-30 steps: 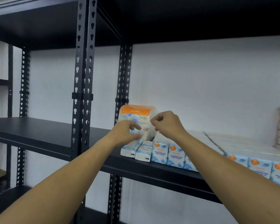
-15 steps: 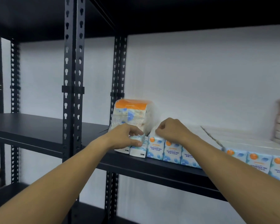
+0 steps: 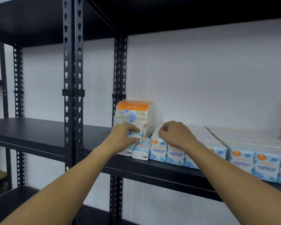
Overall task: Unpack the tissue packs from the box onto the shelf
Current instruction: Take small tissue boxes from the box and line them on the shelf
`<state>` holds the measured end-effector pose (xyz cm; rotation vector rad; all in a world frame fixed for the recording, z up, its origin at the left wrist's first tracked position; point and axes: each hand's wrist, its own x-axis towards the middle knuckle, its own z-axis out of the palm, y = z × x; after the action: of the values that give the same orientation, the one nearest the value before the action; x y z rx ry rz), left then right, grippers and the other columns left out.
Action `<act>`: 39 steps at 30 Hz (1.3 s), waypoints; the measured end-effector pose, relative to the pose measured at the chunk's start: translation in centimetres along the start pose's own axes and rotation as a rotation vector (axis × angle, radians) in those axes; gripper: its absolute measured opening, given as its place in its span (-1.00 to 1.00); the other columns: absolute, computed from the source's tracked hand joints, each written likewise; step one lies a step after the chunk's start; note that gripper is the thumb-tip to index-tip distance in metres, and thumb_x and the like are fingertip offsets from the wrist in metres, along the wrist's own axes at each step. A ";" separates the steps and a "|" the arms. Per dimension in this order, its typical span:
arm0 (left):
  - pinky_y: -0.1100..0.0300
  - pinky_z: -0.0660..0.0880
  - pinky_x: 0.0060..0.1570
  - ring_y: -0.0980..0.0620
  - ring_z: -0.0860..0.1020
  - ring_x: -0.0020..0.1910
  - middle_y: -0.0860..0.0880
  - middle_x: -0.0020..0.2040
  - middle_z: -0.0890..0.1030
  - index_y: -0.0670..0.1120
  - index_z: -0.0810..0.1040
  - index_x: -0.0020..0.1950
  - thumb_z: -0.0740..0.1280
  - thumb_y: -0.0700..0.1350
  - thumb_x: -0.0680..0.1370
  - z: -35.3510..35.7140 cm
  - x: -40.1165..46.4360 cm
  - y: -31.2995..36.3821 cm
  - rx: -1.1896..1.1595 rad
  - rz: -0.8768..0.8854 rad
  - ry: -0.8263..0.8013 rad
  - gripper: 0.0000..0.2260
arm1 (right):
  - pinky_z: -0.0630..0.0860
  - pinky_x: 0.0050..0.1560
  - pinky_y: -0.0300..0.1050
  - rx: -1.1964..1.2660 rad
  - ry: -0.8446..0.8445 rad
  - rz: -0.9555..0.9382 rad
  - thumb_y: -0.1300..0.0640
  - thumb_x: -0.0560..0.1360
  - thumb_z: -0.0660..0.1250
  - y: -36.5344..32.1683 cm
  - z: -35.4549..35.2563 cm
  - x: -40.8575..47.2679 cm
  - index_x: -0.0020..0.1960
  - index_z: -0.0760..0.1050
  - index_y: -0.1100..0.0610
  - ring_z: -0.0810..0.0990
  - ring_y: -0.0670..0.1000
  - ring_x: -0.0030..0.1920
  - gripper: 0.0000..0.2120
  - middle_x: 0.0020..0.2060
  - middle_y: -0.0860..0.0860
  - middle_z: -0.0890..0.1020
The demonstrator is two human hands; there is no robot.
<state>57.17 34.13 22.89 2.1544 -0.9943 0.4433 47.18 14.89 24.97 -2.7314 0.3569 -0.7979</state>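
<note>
Two bare hands reach to a black metal shelf (image 3: 39, 132). The left hand (image 3: 125, 137) pinches a small tissue pack (image 3: 135, 135) above two lying packs (image 3: 137, 151). The right hand (image 3: 175, 135), fingers curled together, rests atop a row of upright packs (image 3: 167, 153).

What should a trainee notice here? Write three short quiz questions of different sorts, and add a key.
1. True or false: the left hand has a small pack in its grip, in front of the upright orange-topped bundle.
2. The right hand rests on: A) the top of the row of mini packs; B) a shelf post; C) the wall.
3. Fill in: the fronts of the row read "FRAGRANCE FREE MINI ____".

Key: 1 true; 2 A; 3 TISSUE.
</note>
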 end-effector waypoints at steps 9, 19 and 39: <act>0.30 0.40 0.15 0.18 0.51 0.14 0.09 0.19 0.60 0.02 0.64 0.15 0.50 -0.06 0.46 0.5 -0.4 0.0 0.002 0.008 -0.045 -0.73 | 0.58 -0.09 -0.04 0.012 -0.004 0.011 0.03 0.50 0.16 0.1 0.1 0.0 -0.10 0.59 0.01 0.60 0.04 -0.16 -0.78 -0.19 -0.05 0.64; 0.18 0.38 0.28 0.11 0.43 0.30 0.11 0.40 0.46 0.12 0.52 0.34 0.45 0.08 0.48 -0.4 -2.0 0.2 -0.055 0.000 -0.043 -0.57 | 0.60 -0.05 -0.01 0.021 0.000 0.017 0.03 0.51 0.19 0.0 0.0 -0.2 -0.07 0.61 0.03 0.62 0.03 -0.17 -0.77 -0.18 -0.03 0.65; 0.16 0.37 0.31 0.06 0.41 0.38 0.06 0.42 0.44 0.08 0.23 0.54 0.50 0.05 0.45 0.7 -4.7 -2.1 -0.068 -0.114 -0.059 -0.27 | 0.60 -0.08 -0.02 0.044 0.005 0.028 0.01 0.50 0.21 0.2 0.3 0.0 -0.07 0.63 -0.02 0.61 0.03 -0.17 -0.79 -0.21 -0.07 0.65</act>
<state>55.78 36.98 18.82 2.1603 -0.9003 0.2886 47.27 14.77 24.67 -2.6785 0.3736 -0.7959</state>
